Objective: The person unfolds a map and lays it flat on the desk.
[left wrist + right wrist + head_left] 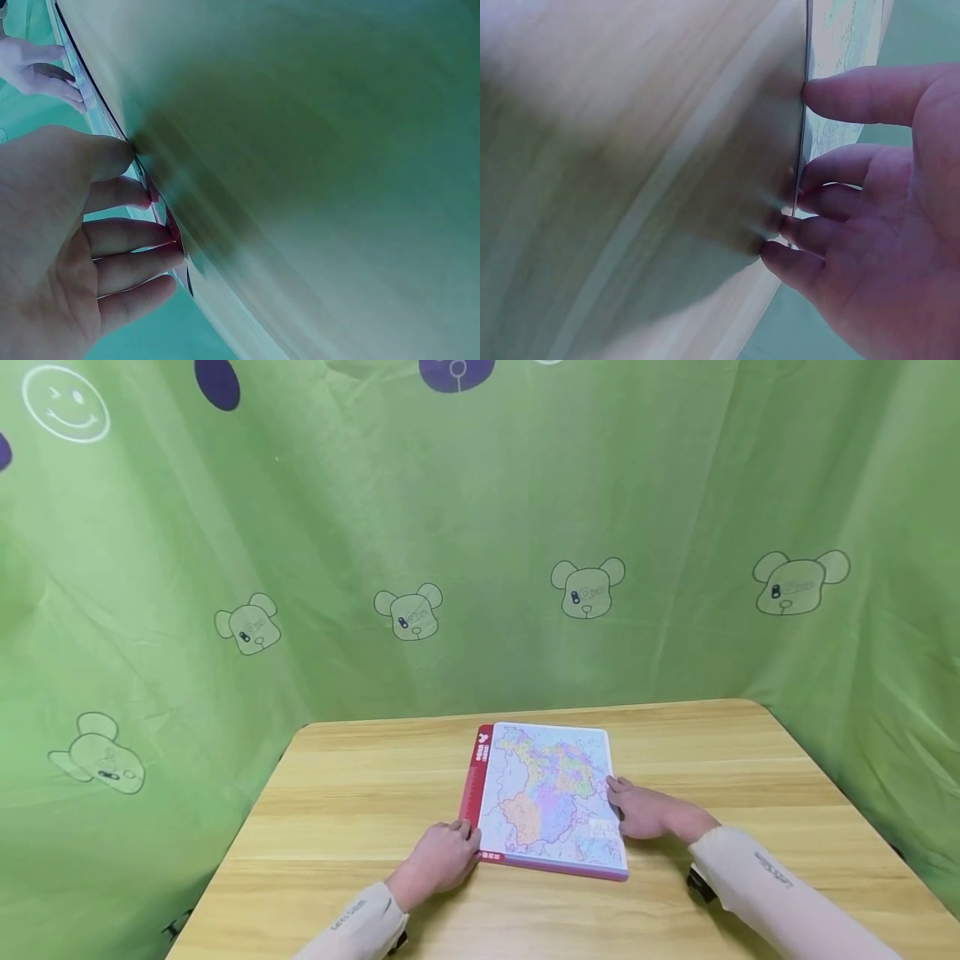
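A flat printed map [551, 793], with pale blue and several pastel areas, lies on the wooden table. Along its left side runs a red strip [475, 777] with white print. A pinkish layer shows under the map at the near edge. My left hand [442, 857] touches the near left corner. In the left wrist view, the left fingers [127, 270] extend against the thin edge. On the opposite side my right hand [645, 810] is at the map's right edge. The right wrist view shows the right fingertips [821, 97] spread along that edge, only slightly bent.
The light wooden table [360, 793] has rounded far corners. A green curtain [480, 660] printed with bear heads surrounds it at the back and sides. Pale sleeves [780, 893] cover both forearms, and a dark device [701, 885] sits under the right wrist.
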Available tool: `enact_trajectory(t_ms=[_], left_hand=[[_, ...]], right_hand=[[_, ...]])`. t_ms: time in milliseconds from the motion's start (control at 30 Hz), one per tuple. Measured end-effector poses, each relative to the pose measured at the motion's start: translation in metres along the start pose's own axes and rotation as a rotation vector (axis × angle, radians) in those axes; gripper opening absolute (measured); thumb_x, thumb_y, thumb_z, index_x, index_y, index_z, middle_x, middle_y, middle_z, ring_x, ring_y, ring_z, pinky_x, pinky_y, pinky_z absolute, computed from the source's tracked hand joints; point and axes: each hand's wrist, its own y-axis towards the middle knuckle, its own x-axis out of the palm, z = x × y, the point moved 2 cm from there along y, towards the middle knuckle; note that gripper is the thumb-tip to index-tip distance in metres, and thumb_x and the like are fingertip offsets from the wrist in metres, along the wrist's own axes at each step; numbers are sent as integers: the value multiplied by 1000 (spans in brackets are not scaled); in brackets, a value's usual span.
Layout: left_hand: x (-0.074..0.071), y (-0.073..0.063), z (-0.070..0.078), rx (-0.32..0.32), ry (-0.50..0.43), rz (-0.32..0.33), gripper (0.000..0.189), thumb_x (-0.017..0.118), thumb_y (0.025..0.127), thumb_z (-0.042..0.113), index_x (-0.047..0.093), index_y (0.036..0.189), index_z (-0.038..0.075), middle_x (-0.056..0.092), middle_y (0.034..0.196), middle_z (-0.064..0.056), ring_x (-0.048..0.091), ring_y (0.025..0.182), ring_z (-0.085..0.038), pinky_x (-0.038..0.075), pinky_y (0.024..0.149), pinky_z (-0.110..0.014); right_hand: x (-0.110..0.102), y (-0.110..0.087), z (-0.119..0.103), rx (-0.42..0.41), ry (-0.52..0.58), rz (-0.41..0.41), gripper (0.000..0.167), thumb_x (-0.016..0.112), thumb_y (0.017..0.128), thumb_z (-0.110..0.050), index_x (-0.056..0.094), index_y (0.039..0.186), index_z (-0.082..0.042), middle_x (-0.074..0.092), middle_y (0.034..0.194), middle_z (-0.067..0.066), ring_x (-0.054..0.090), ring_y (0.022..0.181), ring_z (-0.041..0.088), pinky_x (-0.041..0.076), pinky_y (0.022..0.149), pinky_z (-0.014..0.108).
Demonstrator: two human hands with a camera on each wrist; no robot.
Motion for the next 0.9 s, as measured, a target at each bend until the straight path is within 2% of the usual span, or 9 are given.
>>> enact_trajectory(t_ms=[267,533,900], left_hand=[[-2,-1,2,22,-18,8,33,58,92,38,64,112,12,66,107,-6,64,97,-19,54,71,-29],[-1,-2,3,16,-36,-20,35,57,93,37,63,118,13,65,116,-7,62,104,-19,54,77,-30],[-2,-1,2,29,-19,-1,34,58,92,38,64,116,14,67,110,-6,64,97,-18,54,70,-27]], right_hand=[[-1,4,4,12,4,-1,69,58,73,-3,34,134,20,19,145,38,18,132,55,18,109,58],[0,7,8,1,0,0,69,57,73,-2,35,134,20,20,145,38,18,132,55,18,109,58],[1,3,10,-8,19,19,68,55,78,-6,31,136,19,20,147,35,15,133,55,16,109,59]])
